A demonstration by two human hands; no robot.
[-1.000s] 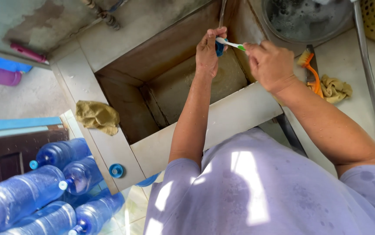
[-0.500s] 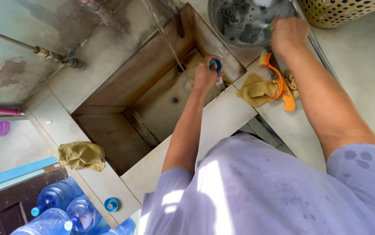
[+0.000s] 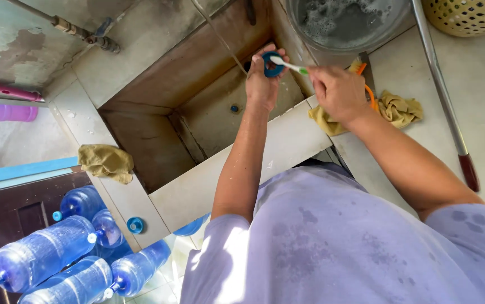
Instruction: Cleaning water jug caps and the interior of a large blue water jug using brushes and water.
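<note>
Now a blue bottle cap (image 3: pixel 272 66) sits pinched in the left hand (image 3: pixel 263 84) above the tiled basin (image 3: pixel 141 141), while the right hand (image 3: pixel 337 93) closes its grip on a white-and-green toothbrush (image 3: pixel 291 66) whose head touches the cap. Half a second earlier the right hand was up at the metal pot of soapy water (image 3: pixel 349 19) and no brush met the cap; the cap itself has barely moved. Just beside the right wrist, a yellow rag (image 3: pixel 397 107) lies on the tiled surface (image 3: pixel 479 84). A second rag (image 3: pixel 106 162) rests on the basin's low wall, a loose blue cap (image 3: pixel 135 225) near it. Large blue water jugs (image 3: pixel 45 253) lie stacked at lower left, their labels too faint to tell. A yellow woven basket (image 3: pixel 470 16) stands at top right.
</note>
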